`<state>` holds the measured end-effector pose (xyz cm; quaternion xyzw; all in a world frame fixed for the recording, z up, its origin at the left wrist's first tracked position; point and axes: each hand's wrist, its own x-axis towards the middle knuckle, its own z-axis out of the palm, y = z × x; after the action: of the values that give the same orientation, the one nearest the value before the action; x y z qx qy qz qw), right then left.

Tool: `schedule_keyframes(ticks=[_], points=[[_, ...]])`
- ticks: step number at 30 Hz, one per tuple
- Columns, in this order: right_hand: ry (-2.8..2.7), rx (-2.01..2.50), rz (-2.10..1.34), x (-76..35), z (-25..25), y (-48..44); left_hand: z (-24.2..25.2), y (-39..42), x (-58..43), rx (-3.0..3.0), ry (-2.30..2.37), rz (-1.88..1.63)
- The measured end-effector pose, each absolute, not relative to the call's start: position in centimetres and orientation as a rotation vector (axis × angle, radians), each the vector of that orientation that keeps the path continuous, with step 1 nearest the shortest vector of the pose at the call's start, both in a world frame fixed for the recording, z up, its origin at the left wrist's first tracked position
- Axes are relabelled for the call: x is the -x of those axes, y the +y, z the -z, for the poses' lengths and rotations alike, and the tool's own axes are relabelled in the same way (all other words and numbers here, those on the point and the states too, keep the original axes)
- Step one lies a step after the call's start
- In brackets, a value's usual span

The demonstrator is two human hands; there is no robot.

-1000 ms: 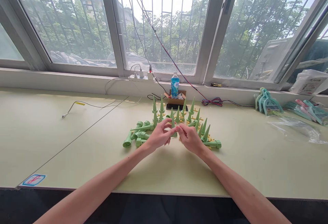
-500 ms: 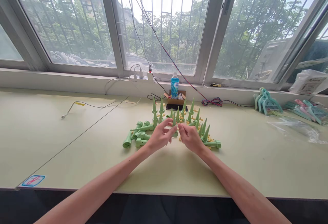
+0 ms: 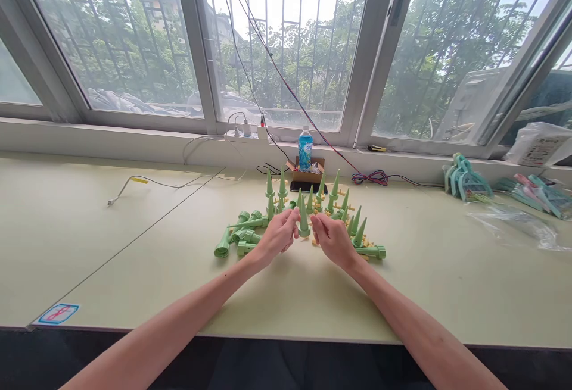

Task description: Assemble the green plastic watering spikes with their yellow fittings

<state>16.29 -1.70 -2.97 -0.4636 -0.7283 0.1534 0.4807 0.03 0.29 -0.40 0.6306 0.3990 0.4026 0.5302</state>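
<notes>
A green plastic watering spike (image 3: 304, 220) stands upright on the table between my two hands, point up. Just left of it is my left hand (image 3: 280, 232), its fingers curled and pinched together. Whether anything small sits in that pinch is hidden. On the spike's right, my right hand (image 3: 331, 236) is closed with thumb against bent fingers, and what it may hold does not show. Several more green spikes (image 3: 358, 234) stand behind and to the right. Loose green spikes (image 3: 222, 243) lie on their sides by my left hand.
Small yellow pieces (image 3: 367, 242) are scattered among the spikes. Behind them are a phone (image 3: 308, 187), a cardboard box (image 3: 304, 175) and a blue bottle (image 3: 305, 150). A bundled cable (image 3: 370, 177) and teal plastic items (image 3: 467, 178) lie farther right, near clear plastic bags (image 3: 513, 223).
My left hand has let go of the middle spike and drawn slightly left, its fingers closing together. The spike now stands uncovered. My right hand stays nearly still.
</notes>
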Motion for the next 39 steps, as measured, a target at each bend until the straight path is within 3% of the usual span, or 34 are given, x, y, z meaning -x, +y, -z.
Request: schedule_keyframes(ticks=[17, 39], points=[[-1.801, 1.106, -0.391, -16.47, 3.22, -1.43, 0.46, 0.57, 0.58, -1.337, 0.801, -0.728], [-1.803, 1.100, -0.335, -16.68, 3.10, -1.45, 0.24, 0.41, 0.64, -1.418, 0.763, -0.756]])
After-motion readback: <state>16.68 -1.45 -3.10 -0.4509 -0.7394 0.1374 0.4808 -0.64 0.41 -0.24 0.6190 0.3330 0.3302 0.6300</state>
